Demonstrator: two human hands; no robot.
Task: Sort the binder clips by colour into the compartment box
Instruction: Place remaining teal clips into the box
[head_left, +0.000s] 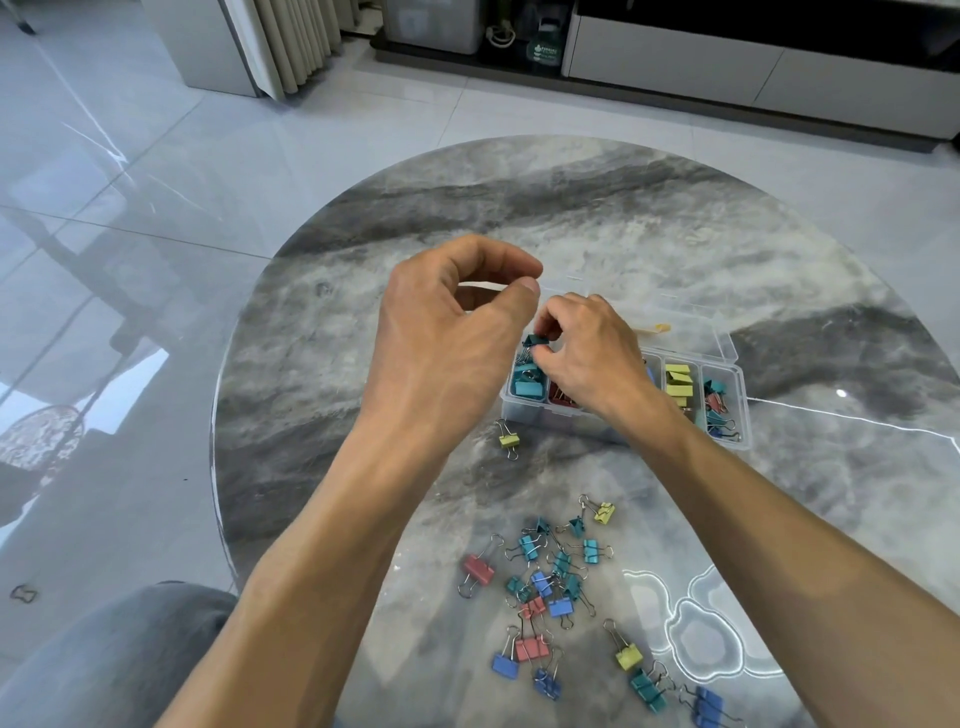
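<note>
No legible writing. Our right hand (587, 353) pinches a teal clip (535, 341) over the compartment box (727, 364); our left hand (447, 332) curls empty.

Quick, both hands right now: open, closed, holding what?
Left hand: fingers curled, thumb meeting forefinger, nothing visible in the grip.
Right hand: pinching a teal binder clip above the compartment box.

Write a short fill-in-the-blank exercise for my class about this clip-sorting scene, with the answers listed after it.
1. The right hand pinches a small ____ binder clip above the clear plastic compartment box.
2. The leftmost compartment holds ____ clips.
3. A lone ____ binder clip lies on the round grey marble table just in front of the box.
4. The left hand holds ____.

Answers: teal; teal; yellow; nothing
</note>
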